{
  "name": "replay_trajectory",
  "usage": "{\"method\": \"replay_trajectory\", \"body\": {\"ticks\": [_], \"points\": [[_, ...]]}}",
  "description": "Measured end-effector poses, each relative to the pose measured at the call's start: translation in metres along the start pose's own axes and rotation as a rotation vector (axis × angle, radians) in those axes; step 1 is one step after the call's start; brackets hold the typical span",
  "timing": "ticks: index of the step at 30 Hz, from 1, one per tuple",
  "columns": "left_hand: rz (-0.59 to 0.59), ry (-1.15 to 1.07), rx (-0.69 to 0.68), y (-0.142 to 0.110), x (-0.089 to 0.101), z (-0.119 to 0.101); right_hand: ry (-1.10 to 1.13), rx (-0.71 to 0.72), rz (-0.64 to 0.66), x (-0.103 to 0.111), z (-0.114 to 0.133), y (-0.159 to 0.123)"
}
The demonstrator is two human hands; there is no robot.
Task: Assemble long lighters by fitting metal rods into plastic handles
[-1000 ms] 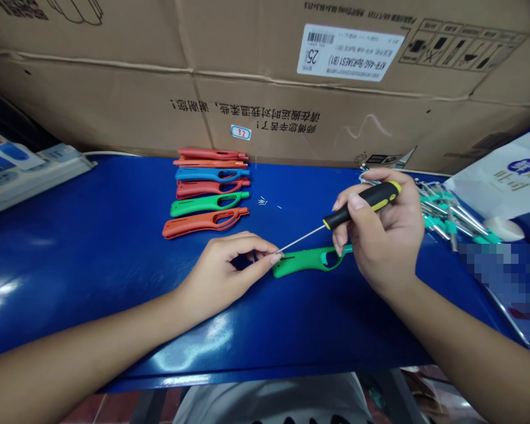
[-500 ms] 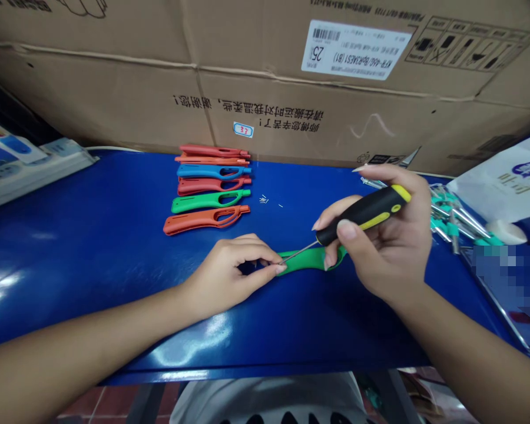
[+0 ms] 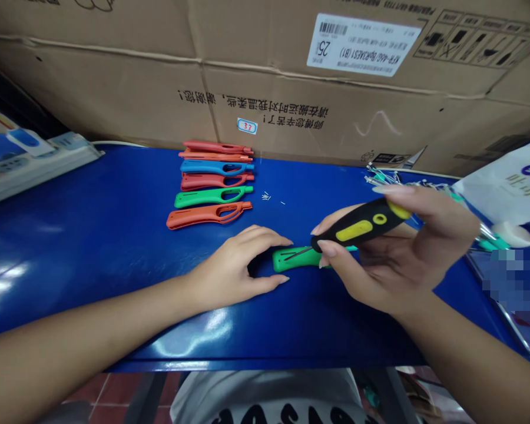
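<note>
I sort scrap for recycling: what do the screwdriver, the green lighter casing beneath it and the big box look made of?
Screwdriver: bare metal shaft, thin and gray; matte black-and-yellow handle, probably plastic or rubber.
Green lighter casing: likely molded plastic, smooth with even color and a neat slot.
Box: cardboard, matte brown, with creases and printing directly on its surface.
</note>
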State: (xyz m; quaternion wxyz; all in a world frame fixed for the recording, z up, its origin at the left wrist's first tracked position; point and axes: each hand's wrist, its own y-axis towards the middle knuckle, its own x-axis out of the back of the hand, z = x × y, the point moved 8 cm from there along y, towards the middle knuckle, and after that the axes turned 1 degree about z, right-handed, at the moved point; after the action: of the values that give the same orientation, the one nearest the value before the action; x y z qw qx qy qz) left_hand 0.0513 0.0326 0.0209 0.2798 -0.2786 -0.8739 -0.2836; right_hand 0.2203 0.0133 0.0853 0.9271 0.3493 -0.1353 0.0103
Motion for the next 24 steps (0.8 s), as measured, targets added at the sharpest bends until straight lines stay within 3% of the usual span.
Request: {"method": "replay_trajectory", "body": {"ticks": [3, 10, 24], "points": [[0.036, 0.008, 0.012, -0.001, -0.005, 0.002, -0.019, 0.03, -0.013, -0.002, 0.001, 0.001], [0.052, 0.036, -0.05, 0.001, -0.007, -0.002, -0.043, 0.327, 0.013, -0.012, 0.016, 0.006], [-0.099, -0.07, -0.02, 0.002, 0.007, 0.0, -0.075, 0.227, -0.081, -0.005, 0.007, 0.005]]}}
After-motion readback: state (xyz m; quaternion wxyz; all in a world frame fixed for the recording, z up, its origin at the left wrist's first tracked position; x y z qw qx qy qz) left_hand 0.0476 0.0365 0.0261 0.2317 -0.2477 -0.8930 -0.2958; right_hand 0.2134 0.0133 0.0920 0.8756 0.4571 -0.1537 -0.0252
